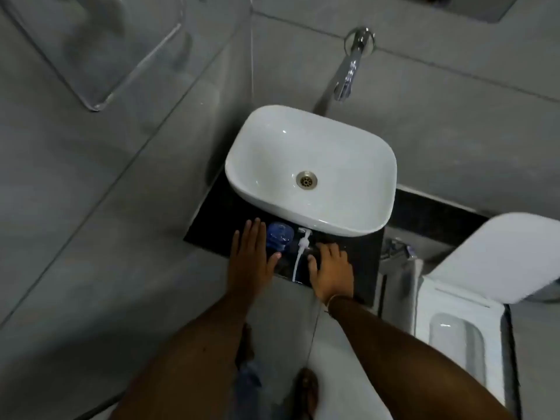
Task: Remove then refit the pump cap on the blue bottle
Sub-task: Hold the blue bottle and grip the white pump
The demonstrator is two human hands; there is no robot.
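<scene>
Grey tiled walls point(91, 207) surround a white basin point(312, 165), chrome tap point(348, 74) and toilet point(472, 298).

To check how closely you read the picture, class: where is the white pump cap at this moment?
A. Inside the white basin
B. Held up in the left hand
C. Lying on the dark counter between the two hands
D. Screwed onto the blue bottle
C: the pump cap with its dip tube lies on the dark counter, off the blue bottle, between the left hand and right hand, in front of the basin.
</scene>
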